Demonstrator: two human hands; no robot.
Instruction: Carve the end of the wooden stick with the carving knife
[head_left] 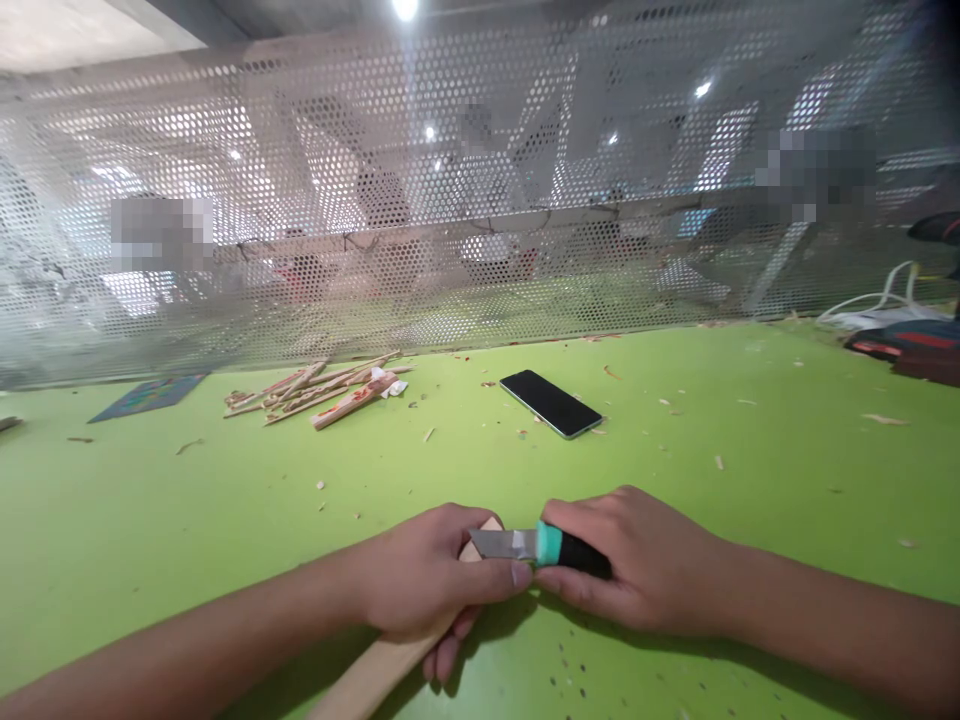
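The left hand [427, 585] wraps its fingers around a pale flat wooden stick [375, 675], pinning it low over the green counter [225, 520] — thumb braced behind the blade. The right hand [637, 565] grips a teal-collared, black-handled knife [540, 546], its edge resting on the stick's tip.

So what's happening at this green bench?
A person is whittling wood. The left hand grips a pale wooden stick against the green table, thumb resting on the blade. The right hand holds a knife with a teal-and-black handle, its blade laid on the stick's tip. Further back lie a pile of wood strips and a dark phone, with shavings scattered around and a perforated metal screen behind.
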